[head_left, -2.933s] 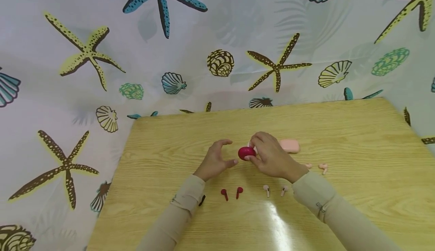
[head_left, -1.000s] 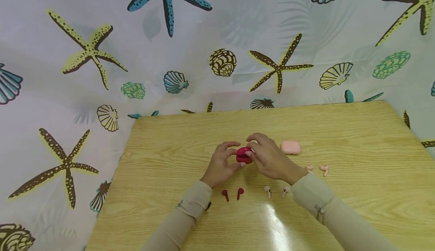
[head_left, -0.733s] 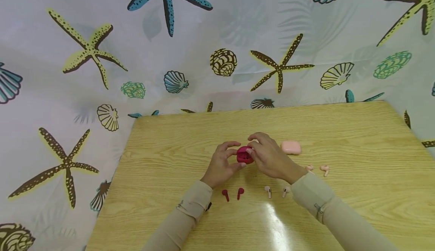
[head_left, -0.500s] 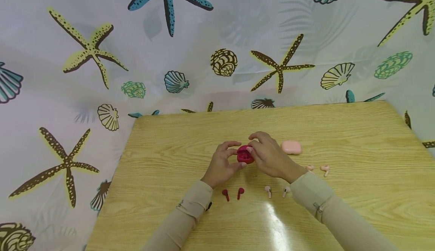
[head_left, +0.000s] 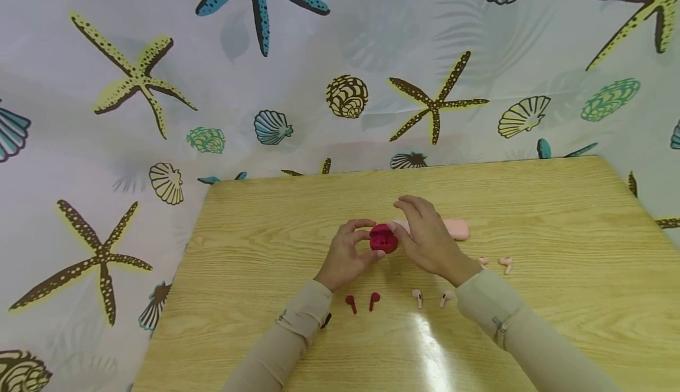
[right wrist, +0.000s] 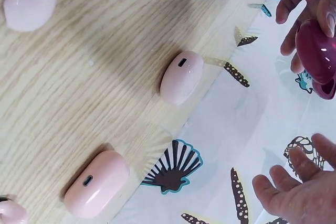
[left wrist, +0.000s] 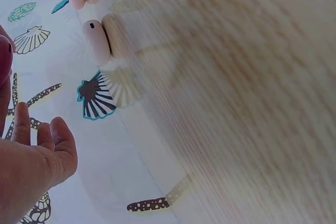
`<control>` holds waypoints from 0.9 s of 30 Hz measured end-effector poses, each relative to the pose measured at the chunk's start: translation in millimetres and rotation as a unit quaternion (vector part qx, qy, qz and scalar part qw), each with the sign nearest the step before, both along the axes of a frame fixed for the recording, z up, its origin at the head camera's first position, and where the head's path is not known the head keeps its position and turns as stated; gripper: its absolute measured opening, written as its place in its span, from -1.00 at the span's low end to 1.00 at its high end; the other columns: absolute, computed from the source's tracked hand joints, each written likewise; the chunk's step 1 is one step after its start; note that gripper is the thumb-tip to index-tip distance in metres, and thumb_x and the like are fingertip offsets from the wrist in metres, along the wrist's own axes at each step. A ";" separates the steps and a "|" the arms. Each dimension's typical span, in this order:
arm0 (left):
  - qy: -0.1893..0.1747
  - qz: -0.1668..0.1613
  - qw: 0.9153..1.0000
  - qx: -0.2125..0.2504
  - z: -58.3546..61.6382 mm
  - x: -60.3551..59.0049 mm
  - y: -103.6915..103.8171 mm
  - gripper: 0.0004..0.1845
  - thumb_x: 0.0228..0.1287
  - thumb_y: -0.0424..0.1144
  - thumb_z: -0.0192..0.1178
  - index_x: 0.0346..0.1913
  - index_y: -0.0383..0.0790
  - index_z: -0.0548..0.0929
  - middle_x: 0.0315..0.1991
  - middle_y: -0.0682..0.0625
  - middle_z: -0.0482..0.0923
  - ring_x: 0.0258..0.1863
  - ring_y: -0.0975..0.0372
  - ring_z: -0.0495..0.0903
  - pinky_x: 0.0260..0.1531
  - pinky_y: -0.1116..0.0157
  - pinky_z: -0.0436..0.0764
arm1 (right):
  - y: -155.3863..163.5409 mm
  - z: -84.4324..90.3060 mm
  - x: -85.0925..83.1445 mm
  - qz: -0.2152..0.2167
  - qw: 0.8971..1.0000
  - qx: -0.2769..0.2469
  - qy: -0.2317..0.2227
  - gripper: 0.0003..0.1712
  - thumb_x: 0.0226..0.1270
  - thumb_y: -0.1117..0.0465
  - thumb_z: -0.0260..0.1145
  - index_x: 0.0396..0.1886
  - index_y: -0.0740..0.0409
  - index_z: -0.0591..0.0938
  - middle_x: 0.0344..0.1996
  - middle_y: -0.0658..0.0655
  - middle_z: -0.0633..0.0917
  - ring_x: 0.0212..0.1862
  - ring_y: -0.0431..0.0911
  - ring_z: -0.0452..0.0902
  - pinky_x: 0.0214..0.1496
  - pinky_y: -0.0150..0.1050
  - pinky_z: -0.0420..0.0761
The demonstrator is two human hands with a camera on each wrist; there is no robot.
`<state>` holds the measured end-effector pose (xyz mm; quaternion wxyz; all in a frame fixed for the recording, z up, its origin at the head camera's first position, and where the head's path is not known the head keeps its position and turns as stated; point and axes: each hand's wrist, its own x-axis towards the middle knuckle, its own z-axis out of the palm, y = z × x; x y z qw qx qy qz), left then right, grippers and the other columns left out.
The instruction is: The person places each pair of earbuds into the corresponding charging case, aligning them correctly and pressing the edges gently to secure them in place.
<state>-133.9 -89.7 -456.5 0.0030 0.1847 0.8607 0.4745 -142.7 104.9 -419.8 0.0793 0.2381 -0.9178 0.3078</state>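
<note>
In the head view, a crimson earbud case (head_left: pixel 383 244) stands with its lid up, showing dark slots inside. My left hand (head_left: pixel 345 257) grips it between thumb and fingers, above the table. To its right is my right hand (head_left: pixel 427 237), fingers extended and spread; its thumb tip is at the lid's edge, and I cannot tell whether it touches. The right wrist view has the crimson case (right wrist: pixel 316 51) held at the upper right, with the right hand's fingers (right wrist: pixel 291 184) lower and apart from it. Two red earbuds (head_left: pixel 351 303) lie in front of the hands.
A pink case (head_left: pixel 458 229) lies to the right, and a paler case (right wrist: pixel 181 77) is partly hidden behind the right hand in the head view. Two white earbuds (head_left: pixel 418 299) and two pink earbuds (head_left: pixel 506 264) lie on the wooden table (head_left: pixel 255 238). Patterned cloth (head_left: pixel 297 85) hangs behind.
The case was closed in the right hand at first; then the left hand took hold and the lid came up. Now the right fingers have lifted away to the right.
</note>
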 end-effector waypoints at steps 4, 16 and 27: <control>0.000 0.006 1.000 -0.002 0.1 -1.3 0.5 -0.80 0.10 -0.26 0.38 -0.22 -0.29 0.72 0.17 -0.07 0.50 0.27 0.00 0.36 0.27 -0.07 0.32 | 3.3 0.6 2.1 -0.020 0.999 -0.027 -0.003 -0.50 0.45 0.11 0.10 0.21 0.38 0.39 0.30 0.35 0.36 0.38 0.25 0.21 0.35 0.24 0.27; 0.025 0.016 0.999 -0.015 -0.8 -3.0 -0.2 -0.78 0.09 -0.24 0.40 -0.24 -0.30 0.72 0.13 -0.08 0.52 0.21 0.00 0.41 0.23 -0.05 0.37 | 14.1 -14.7 9.9 -0.012 0.999 -0.002 0.037 -0.75 0.36 0.18 0.22 -0.13 0.30 0.56 0.12 0.37 0.54 0.21 0.27 0.43 0.20 0.20 0.45; 0.012 0.017 1.000 0.000 -3.6 -3.9 -0.5 -0.78 0.09 -0.23 0.39 -0.21 -0.27 0.72 0.14 -0.07 0.51 0.24 0.01 0.39 0.26 -0.06 0.35 | 5.0 -40.9 27.9 0.098 0.993 0.053 0.026 -0.63 0.21 0.12 0.35 -0.04 0.20 0.59 0.12 0.24 0.56 0.21 0.17 0.46 0.14 0.17 0.52</control>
